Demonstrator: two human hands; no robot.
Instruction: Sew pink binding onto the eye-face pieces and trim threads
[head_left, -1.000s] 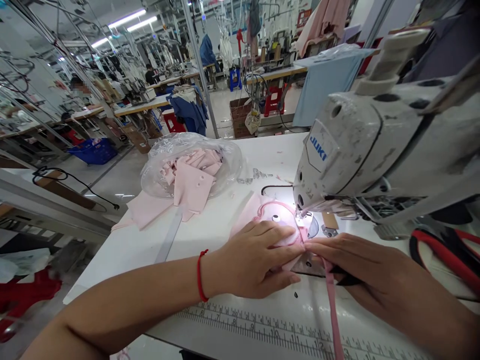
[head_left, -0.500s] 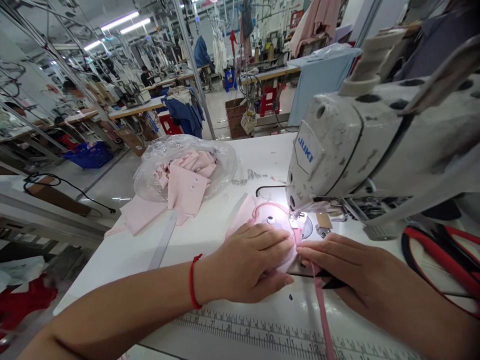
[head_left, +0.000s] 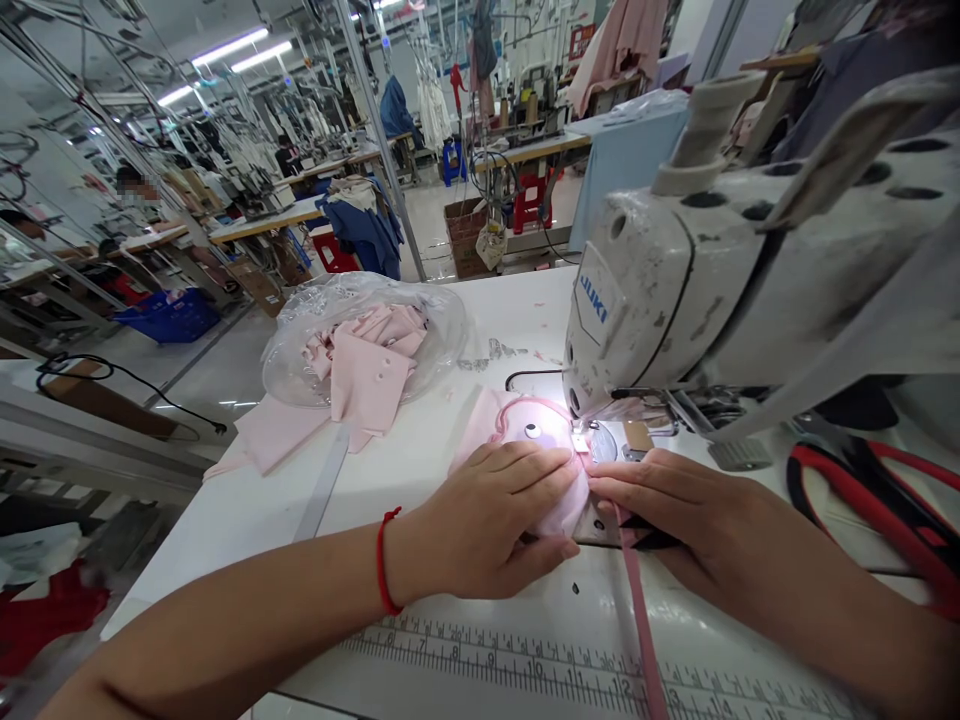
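Left grip (head_left: 487, 515) open and flat, palm pressing a pale pink fabric piece (head_left: 517, 425) onto the bench (head_left: 510, 310); right grip (head_left: 675, 510) nearly flat against a pink binding strip (head_left: 636, 640), any pinch hidden. Fabric piece right under the presser foot (head_left: 581, 442) of a Juki sewing machine (head_left: 637, 310). Binding already lying along the curved edge behind the needle, long tail still loose. Farther left, a clear plastic bag (head_left: 360, 340) of pink cut pieces.

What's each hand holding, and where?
Left hand presses the pink fabric piece flat from above. Right hand: fingertips touch the pink binding strip by the presser foot; pinch unclear.
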